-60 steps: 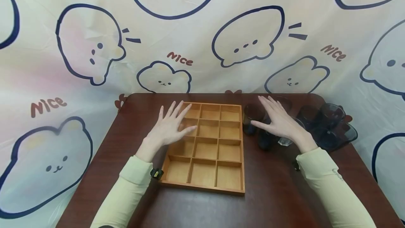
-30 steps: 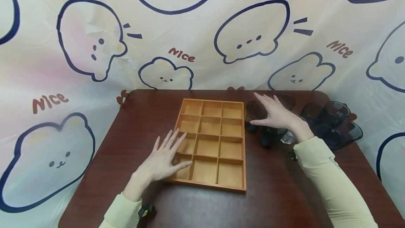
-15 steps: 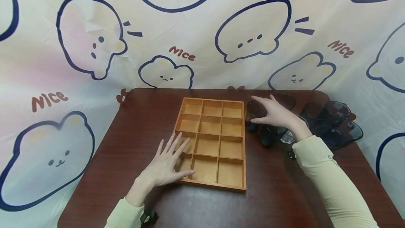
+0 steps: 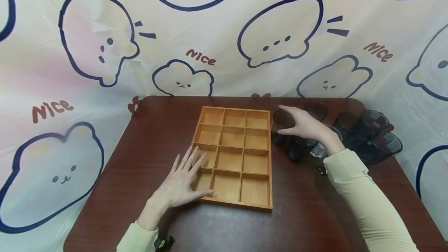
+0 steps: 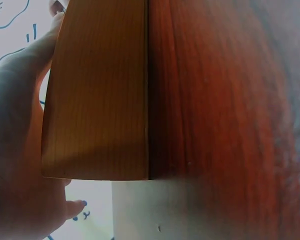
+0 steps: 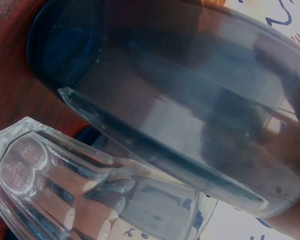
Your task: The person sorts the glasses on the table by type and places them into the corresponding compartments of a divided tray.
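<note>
You are holding your left hand (image 4: 177,184), fingers spread, over the near-left of the tray (image 4: 227,186), and your right hand (image 4: 308,125), thumb and fingers parted, by a glass (image 4: 280,120) just beside the tray, apparently lining up a grasp and next needing to curl inward.

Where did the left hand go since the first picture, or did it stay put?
Yes. Against the wooden tray, the left hand has moved toward the near end, away from the far one.
</note>
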Demonstrator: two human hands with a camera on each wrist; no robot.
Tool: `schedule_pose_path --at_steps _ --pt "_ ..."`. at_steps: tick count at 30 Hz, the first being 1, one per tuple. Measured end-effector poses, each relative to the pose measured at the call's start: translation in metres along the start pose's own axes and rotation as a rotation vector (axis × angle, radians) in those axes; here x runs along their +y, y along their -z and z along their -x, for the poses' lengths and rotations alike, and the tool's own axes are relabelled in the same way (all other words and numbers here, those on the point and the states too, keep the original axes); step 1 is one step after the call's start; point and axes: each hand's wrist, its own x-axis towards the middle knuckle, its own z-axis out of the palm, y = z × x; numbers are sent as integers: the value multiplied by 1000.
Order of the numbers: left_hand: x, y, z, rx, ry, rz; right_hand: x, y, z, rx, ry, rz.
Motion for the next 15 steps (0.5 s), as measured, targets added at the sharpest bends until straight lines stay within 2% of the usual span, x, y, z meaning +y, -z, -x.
schedule_pose_path --at_steps 10,15 --pt "0 0 1 -8 -8 28 2 0 -3 -6 -18 -82" --pt "0 -1 1 -14 -24 15 4 1 -3 -2 -55 -134"
